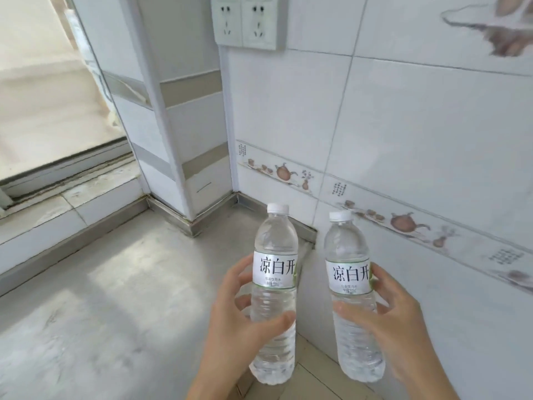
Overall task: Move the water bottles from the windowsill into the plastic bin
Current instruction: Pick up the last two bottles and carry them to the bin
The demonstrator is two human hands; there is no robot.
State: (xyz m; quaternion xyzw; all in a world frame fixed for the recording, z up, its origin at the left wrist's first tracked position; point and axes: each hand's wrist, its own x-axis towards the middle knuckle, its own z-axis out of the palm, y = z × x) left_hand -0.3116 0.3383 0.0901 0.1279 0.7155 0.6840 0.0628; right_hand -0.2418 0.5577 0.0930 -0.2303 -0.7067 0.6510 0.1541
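Note:
Two clear water bottles with white caps and white labels are held upright in front of me. My left hand (230,321) grips the left bottle (274,246) around its middle, thumb across the front. My right hand (389,324) grips the right bottle (346,249) the same way. Both bottles are lifted off the surface, near the right end of the grey ledge (101,284). The plastic bin is not in view.
A tiled windowsill (72,194) and window frame sit at the upper left. A white corner post (178,140) rises behind the ledge. A tiled wall (418,140) with a decorated border stands at right, with a double socket (248,21) above.

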